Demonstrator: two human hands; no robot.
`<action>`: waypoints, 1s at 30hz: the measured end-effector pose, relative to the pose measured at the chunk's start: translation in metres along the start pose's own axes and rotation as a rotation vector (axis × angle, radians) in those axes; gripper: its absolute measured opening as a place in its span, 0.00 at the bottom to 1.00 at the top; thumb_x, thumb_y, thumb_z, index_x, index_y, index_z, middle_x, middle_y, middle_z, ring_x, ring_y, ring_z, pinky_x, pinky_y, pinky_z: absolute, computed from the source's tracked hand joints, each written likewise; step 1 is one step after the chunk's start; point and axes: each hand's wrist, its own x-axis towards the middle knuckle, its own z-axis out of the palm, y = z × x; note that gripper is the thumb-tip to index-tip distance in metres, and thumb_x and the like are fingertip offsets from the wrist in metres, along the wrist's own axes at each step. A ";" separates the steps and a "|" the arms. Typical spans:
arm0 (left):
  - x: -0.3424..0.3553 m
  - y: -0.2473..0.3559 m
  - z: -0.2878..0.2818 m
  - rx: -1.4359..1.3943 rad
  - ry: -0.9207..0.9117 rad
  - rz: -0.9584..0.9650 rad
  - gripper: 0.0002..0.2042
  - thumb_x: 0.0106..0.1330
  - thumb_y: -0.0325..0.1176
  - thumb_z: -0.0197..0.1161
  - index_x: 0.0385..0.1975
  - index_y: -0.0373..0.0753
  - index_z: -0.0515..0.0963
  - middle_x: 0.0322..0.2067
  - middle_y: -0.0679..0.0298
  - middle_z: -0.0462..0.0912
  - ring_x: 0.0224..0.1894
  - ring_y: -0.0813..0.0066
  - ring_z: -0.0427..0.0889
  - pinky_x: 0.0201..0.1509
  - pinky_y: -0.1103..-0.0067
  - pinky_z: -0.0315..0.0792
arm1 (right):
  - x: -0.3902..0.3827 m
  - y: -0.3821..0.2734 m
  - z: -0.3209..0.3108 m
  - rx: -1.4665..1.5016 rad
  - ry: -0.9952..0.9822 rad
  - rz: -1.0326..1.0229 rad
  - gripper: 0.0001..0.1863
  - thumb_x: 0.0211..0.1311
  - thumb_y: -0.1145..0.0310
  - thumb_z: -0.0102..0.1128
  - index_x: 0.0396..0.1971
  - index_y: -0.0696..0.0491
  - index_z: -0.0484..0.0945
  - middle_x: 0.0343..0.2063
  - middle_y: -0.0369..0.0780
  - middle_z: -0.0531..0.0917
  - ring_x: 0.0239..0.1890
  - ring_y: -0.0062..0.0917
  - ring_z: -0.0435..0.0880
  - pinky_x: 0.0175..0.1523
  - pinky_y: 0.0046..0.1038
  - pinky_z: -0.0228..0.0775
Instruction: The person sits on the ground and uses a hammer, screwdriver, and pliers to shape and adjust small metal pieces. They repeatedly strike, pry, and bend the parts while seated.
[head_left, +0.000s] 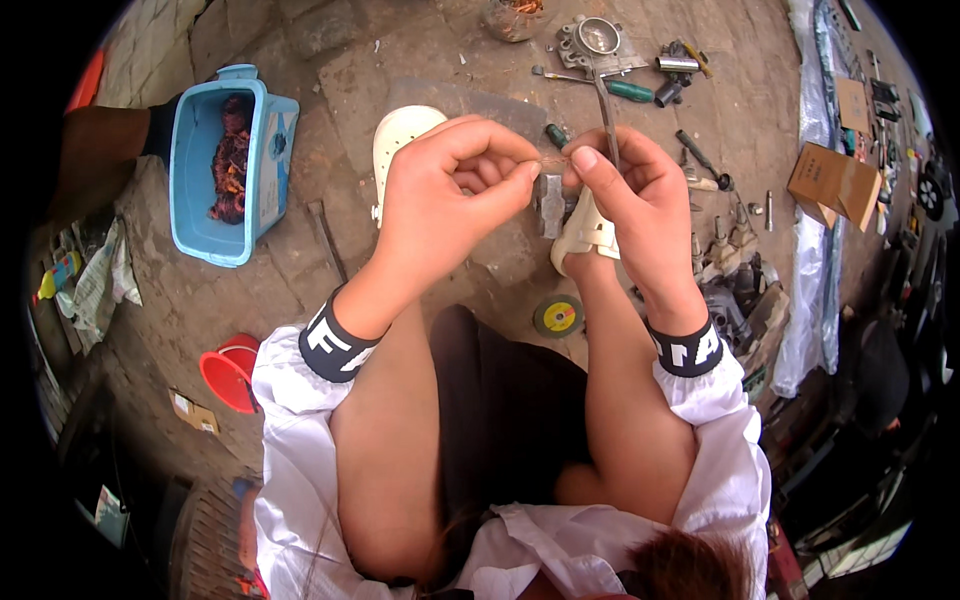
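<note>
Both hands are raised in front of me, their fingertips close together. My left hand (435, 195) is closed, thumb and forefinger pinching one end of a short, thin copper-coloured wire (553, 161). The other end of the wire runs to the fingertips of my right hand (645, 205), which is also closed. A long, narrow, flat metal tool (605, 105) is gripped in that hand and sticks up past the fingers; its exact kind is unclear. Just below the fingertips a grey metal block (551, 205) stands on the ground between my cream clogs (400, 130).
At the left, a blue tub (180, 180) holds copper windings (230, 165), beside another person's leg (110, 155). A red bucket (230, 372), a grinding disc (558, 316), a green-handled screwdriver (630, 91), metal parts (738, 250) and a cardboard box (835, 183) lie around me.
</note>
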 end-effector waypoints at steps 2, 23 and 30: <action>-0.001 0.003 0.001 -0.138 -0.035 -0.051 0.06 0.58 0.23 0.63 0.35 0.33 0.79 0.28 0.69 0.78 0.24 0.88 0.76 0.28 0.90 0.71 | -0.002 -0.001 0.002 0.156 -0.007 0.012 0.09 0.62 0.70 0.59 0.37 0.60 0.77 0.28 0.34 0.82 0.28 0.11 0.74 0.34 0.14 0.64; 0.000 0.003 0.005 -0.495 -0.108 -0.191 0.07 0.64 0.28 0.60 0.39 0.33 0.79 0.27 0.67 0.81 0.24 0.86 0.76 0.28 0.87 0.71 | -0.010 0.002 0.017 0.339 -0.014 0.108 0.07 0.62 0.71 0.59 0.36 0.58 0.75 0.23 0.32 0.81 0.16 0.05 0.62 0.20 0.11 0.49; -0.004 0.005 0.005 -0.319 -0.101 -0.200 0.08 0.65 0.27 0.58 0.39 0.31 0.78 0.32 0.63 0.82 0.23 0.84 0.75 0.26 0.87 0.69 | -0.007 -0.005 0.013 0.072 0.166 -0.074 0.05 0.58 0.73 0.61 0.32 0.59 0.79 0.20 0.31 0.79 0.18 0.06 0.68 0.22 0.12 0.55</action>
